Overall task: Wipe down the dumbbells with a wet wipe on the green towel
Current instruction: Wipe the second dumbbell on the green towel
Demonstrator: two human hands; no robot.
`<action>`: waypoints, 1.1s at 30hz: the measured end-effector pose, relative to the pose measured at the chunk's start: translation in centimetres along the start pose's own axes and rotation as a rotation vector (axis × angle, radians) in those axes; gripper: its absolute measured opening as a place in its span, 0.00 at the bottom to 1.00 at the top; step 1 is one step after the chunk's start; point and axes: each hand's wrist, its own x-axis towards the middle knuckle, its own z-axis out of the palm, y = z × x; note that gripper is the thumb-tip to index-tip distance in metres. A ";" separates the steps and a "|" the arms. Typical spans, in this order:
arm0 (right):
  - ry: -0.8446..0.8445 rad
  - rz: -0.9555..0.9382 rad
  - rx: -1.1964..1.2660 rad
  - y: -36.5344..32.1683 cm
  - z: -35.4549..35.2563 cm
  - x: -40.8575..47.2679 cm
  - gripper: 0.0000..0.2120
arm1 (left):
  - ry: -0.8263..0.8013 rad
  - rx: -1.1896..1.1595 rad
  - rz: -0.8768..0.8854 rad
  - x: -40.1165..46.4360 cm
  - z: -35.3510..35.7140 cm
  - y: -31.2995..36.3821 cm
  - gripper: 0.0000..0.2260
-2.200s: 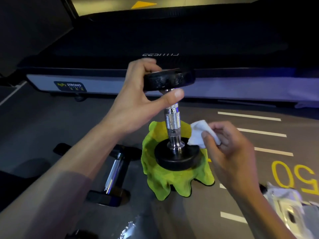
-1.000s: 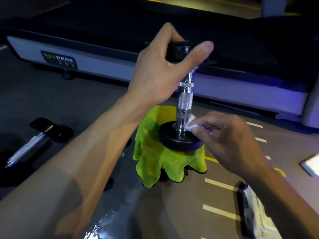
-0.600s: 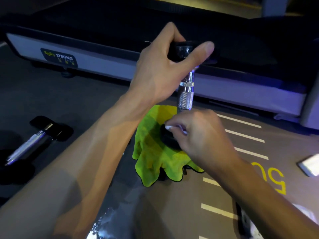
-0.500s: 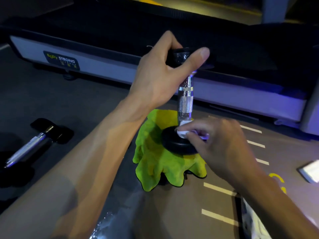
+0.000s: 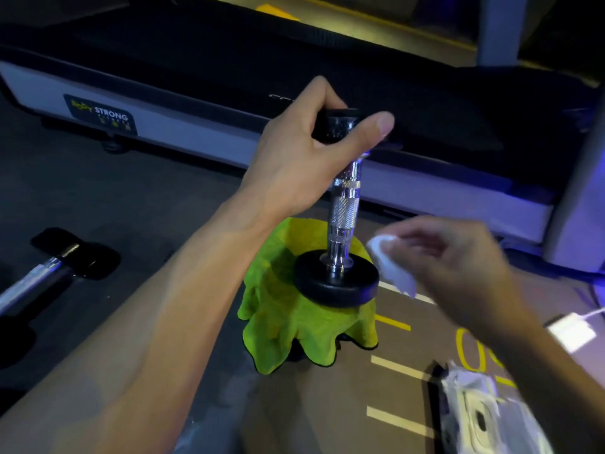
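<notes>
Two hands were in view, well apart from each other. One dumbbell (image 5: 340, 224) stood upright, its lower black plate (image 5: 337, 283) resting on the green towel (image 5: 288, 319), which was draped over a hidden support on the floor (image 5: 163, 198). The left hand (image 5: 304, 158) gripped the upper black plate (image 5: 337, 126), with the fingers curled over the top and the thumb stretched along the near edge. The knurled chrome handle (image 5: 343, 208) ran between the two plates and was uncovered.

The right hand (image 5: 458, 270) was blurred. It pinched a crumpled white wet wipe (image 5: 389, 263) between its fingertips. The wipe hung just beside the right edge of the lower plate; whether it touched the plate could not be determined.

A second dumbbell (image 5: 42, 270) lay on its side on the floor at the left, well apart from the towel. A treadmill (image 5: 196, 126) with a grey side rail and a label reading "STRONG" stood behind the work area. A white packet (image 5: 481, 417) lay on the floor at the lower right, near yellow floor markings (image 5: 471, 352). A white adapter with a cable (image 5: 571, 332) lay at the right edge.
</notes>
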 end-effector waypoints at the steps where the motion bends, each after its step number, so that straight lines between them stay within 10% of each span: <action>1: 0.066 0.025 0.067 -0.4 -1.3 0.4 0.05 | -0.006 -0.003 0.003 0.0 0.1 0.1 0.23; 9: 0.205 -0.234 -0.341 -0.5 2.4 0.3 0.09 | 0.007 -0.012 -0.024 0.7 0.0 -0.3 0.24; 20: -0.458 -0.322 -0.387 -1.1 0.9 3.2 0.07 | -0.038 -0.023 -0.010 0.9 0.4 -0.4 0.23; 33: 0.078 -0.404 -0.457 0.9 4.8 1.7 0.05 | -0.089 -0.079 -0.012 1.0 0.8 0.1 0.23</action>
